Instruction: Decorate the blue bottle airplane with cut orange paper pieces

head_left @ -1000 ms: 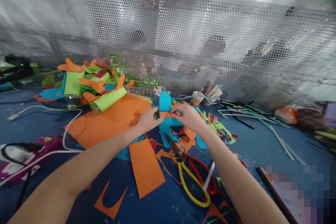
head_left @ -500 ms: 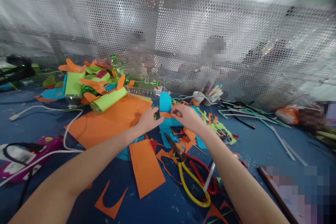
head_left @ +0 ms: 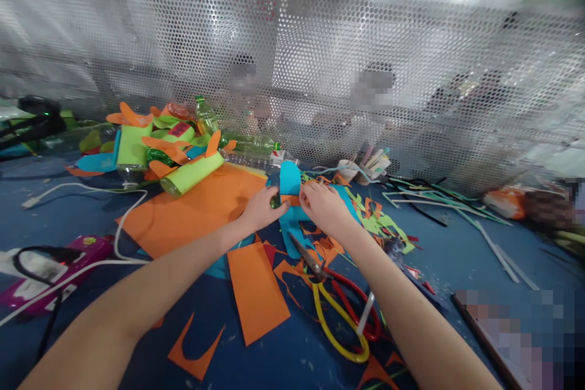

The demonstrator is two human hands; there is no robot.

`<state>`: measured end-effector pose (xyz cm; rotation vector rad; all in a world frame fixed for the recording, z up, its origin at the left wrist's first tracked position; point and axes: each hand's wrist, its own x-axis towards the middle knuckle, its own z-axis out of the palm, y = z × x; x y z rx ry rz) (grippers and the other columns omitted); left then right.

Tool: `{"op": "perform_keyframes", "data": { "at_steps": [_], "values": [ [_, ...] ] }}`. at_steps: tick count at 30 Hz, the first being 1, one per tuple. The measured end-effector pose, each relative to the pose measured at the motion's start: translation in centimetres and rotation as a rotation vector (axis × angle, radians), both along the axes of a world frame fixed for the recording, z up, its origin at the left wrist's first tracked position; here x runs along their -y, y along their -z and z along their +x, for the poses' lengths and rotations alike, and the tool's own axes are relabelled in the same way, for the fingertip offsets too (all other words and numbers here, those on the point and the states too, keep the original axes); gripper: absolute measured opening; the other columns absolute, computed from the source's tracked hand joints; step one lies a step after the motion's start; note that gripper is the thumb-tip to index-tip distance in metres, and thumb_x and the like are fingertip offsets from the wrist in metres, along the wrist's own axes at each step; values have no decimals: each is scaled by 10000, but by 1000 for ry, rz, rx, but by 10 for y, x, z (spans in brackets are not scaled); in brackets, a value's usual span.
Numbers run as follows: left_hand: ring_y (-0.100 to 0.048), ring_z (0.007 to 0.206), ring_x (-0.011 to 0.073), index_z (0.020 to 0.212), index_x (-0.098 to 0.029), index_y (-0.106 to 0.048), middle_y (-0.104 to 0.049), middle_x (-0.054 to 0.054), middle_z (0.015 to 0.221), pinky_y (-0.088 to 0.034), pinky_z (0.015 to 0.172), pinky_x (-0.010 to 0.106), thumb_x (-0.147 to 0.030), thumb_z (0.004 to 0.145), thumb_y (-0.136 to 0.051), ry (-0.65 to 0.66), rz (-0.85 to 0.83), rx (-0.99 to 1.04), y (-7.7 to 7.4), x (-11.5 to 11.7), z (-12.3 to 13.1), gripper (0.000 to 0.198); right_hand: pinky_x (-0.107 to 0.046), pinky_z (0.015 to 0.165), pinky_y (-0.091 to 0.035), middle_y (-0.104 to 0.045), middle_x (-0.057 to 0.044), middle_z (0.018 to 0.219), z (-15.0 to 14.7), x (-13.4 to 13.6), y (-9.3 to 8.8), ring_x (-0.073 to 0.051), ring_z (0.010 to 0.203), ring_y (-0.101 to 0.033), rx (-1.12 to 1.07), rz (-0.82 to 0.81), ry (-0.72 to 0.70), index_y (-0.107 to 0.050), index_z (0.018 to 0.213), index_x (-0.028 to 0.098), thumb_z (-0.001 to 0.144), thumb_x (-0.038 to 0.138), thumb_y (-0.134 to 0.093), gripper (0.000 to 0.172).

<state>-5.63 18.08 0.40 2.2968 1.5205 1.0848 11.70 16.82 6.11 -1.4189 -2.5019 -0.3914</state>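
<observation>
A small bottle craft wrapped in blue paper (head_left: 298,213), with a rounded blue paper wing (head_left: 289,178), lies between my hands. The wing points away from me. An orange paper strip (head_left: 289,200) runs across the blue paper at the wing's base. My left hand (head_left: 265,208) grips the craft's left end, its thumb on the strip and dark green bottle plastic showing by the fingers. My right hand (head_left: 322,204) is closed, fingertips pressed at the strip's right end; what lies beneath them is hidden. Scissors (head_left: 315,265) with yellow and red handles rest close below.
Orange sheets (head_left: 183,219), an orange rectangle (head_left: 258,292) and paper scraps (head_left: 329,250) surround the hands. Paper-covered bottles (head_left: 192,173) pile up at left. A purple power strip (head_left: 86,253) with cables lies left, a phone (head_left: 484,335) right. A perforated metal screen (head_left: 301,61) stands behind.
My right hand has shifted slightly left, and its fingers have curled in closer at the strip's end. My left hand keeps its grip. The view has moved a little.
</observation>
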Motion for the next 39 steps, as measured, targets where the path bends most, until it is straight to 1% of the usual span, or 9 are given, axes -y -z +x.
{"op": "perform_keyframes", "data": {
  "at_steps": [7,10,13,17,21,24,30,34,39],
  "values": [
    [-557,791,221,890,-174,-558,-584,59,812,-441,709,340,-395,807,-519,10,-3,10,0,0,0,239,-355,864,-361,-634,-126,927,-2,-1,2,-258,935,-570,32,26,10,-568,902,154,889,171,-423,147],
    [-561,805,219,898,-172,-560,-590,61,831,-445,724,340,-399,812,-517,9,-3,13,0,0,0,246,-350,854,-368,-643,-110,905,0,-2,2,-249,910,-582,20,19,16,-561,900,164,900,224,-442,134],
    [-568,804,218,884,-173,-560,-594,61,829,-452,720,340,-392,809,-524,-1,-3,14,1,0,0,234,-337,813,-390,-646,-99,919,1,-3,0,-240,886,-591,2,6,21,-559,896,179,900,279,-465,137],
    [-575,812,220,874,-175,-556,-599,67,842,-459,722,344,-373,805,-532,-10,4,15,2,0,1,211,-310,767,-405,-648,-85,910,0,-3,-2,-223,875,-598,-17,-18,27,-572,870,187,899,249,-465,127],
    [-580,910,241,927,-168,-555,-609,92,941,-459,794,364,-395,817,-525,1,15,15,3,0,0,254,-309,760,-408,-654,-77,897,-1,-3,-3,-224,872,-599,-36,-31,39,-586,862,190,883,230,-481,114],
    [-582,942,246,954,-168,-551,-612,98,976,-457,823,371,-408,826,-514,8,20,15,4,0,0,274,-306,750,-412,-656,-69,883,0,-4,-3,-219,855,-598,-53,-38,44,-592,847,194,865,220,-494,103],
    [-587,927,256,944,-158,-551,-613,105,973,-468,806,380,-412,820,-520,-1,18,10,4,0,0,285,-286,729,-416,-645,-67,844,-1,-6,1,-208,827,-597,-89,-30,65,-592,802,188,832,186,-494,103],
    [-587,929,250,953,-160,-556,-616,98,976,-467,808,372,-409,823,-517,-2,18,11,3,0,0,284,-273,741,-414,-640,-64,842,-2,-7,4,-201,838,-592,-113,-23,75,-594,799,185,821,178,-498,99],
    [-588,904,247,914,-158,-565,-617,96,944,-468,790,363,-404,819,-525,-5,22,10,4,0,1,267,-259,758,-413,-642,-61,848,-2,-7,4,-191,848,-590,-123,-41,80,-608,821,179,825,171,-498,110]
  ]
}}
